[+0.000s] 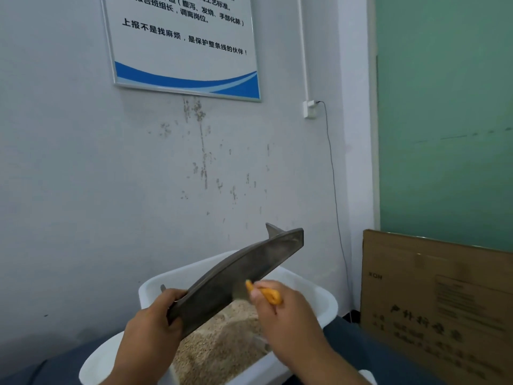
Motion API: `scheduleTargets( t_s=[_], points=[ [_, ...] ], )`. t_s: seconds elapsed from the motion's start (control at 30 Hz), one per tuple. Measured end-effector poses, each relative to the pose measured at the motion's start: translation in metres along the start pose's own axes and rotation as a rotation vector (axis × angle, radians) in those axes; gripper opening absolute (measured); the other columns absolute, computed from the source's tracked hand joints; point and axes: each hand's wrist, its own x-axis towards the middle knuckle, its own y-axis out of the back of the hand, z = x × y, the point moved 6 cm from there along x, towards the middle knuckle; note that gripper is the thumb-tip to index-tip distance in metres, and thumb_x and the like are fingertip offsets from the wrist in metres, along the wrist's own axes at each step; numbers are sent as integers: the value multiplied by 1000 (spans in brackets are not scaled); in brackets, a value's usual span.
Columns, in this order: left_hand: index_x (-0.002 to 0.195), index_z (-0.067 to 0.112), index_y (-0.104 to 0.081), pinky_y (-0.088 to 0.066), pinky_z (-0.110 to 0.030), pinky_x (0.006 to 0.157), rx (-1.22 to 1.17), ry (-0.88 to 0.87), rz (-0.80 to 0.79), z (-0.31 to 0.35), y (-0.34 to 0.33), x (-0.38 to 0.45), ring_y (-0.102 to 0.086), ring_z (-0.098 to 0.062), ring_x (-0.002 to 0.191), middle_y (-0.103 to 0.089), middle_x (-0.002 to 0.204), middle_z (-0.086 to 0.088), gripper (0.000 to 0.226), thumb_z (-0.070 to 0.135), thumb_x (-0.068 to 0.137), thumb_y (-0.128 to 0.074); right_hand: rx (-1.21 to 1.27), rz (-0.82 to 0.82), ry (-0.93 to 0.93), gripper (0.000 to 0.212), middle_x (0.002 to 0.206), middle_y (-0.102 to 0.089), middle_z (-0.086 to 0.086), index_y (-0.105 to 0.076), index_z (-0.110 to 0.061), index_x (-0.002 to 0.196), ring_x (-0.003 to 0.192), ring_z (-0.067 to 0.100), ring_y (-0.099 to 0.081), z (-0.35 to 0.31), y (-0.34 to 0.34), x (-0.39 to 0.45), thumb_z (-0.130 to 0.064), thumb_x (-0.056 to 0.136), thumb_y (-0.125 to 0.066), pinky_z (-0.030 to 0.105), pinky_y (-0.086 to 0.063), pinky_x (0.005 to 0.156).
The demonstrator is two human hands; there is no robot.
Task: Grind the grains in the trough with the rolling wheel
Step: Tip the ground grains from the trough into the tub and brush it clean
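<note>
A dark metal boat-shaped trough [238, 276] is lifted and tilted above a white plastic tub [319, 290]. My left hand [151, 326] grips the trough's near lower end. My right hand [286, 318] holds a small orange tool [268, 294] against the trough's side. Pale brown grains [219, 348] fill the tub below the trough. The inside of the trough faces away and is hidden. No rolling wheel is in view.
A stained grey wall with a framed notice [183, 43] stands close behind the tub. A cardboard box [435, 301] leans at the right, below a green panel [444, 120]. A cable [334, 195] hangs from a wall socket.
</note>
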Motion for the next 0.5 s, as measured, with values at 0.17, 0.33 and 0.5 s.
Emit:
scheduleTargets(
  t_s=[0.17, 0.33, 0.5],
  points=[
    [95, 52, -53, -43, -23, 63, 14, 9, -26, 1, -2, -1, -60, -8, 73, -66, 78, 16, 47, 7, 84, -57, -276, 166, 119, 35, 91, -52, -21, -43, -43, 135, 84, -1, -54, 17, 40, 14, -43, 100, -42, 6, -43, 71],
    [92, 56, -50, -40, -16, 58, 42, 5, -26, 0, -3, 2, -59, -5, 70, -64, 76, 20, 47, 10, 86, -57, -336, -286, 170, 42, 129, -58, -19, -48, -42, 141, 108, -8, -48, 17, 0, 8, -50, 101, -42, 8, -36, 97],
    [89, 57, -52, -43, -19, 59, 29, 58, -37, -4, -5, 6, -60, -6, 72, -66, 77, 17, 47, 10, 84, -56, -279, -289, 179, 41, 123, -59, -17, -46, -44, 142, 109, -3, -53, 4, 1, 1, -46, 101, -47, 23, -42, 103]
  ],
)
